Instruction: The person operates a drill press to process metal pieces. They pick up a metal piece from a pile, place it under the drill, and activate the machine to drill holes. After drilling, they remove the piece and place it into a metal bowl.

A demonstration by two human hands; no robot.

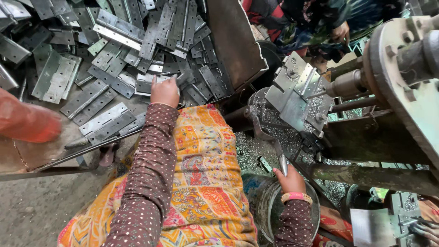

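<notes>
Left hand stretched forward, arm straight, grip closing on a grey metal hinge in the worktop pile. Right hand low, grip clenched around the machine's lever handle.

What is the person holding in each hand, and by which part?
The right hand grips the machine's metal lever at its lower tip. The left hand rests on the hinge pile; whether it grips one cannot be told.

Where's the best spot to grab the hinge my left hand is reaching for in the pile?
Probably by its free near edge, coming from above: the left hand rests on a flat hinge lying on the heap, half overlapped by others. Pinch the exposed long edge toward you and lift, rather than the buried far side.
</notes>
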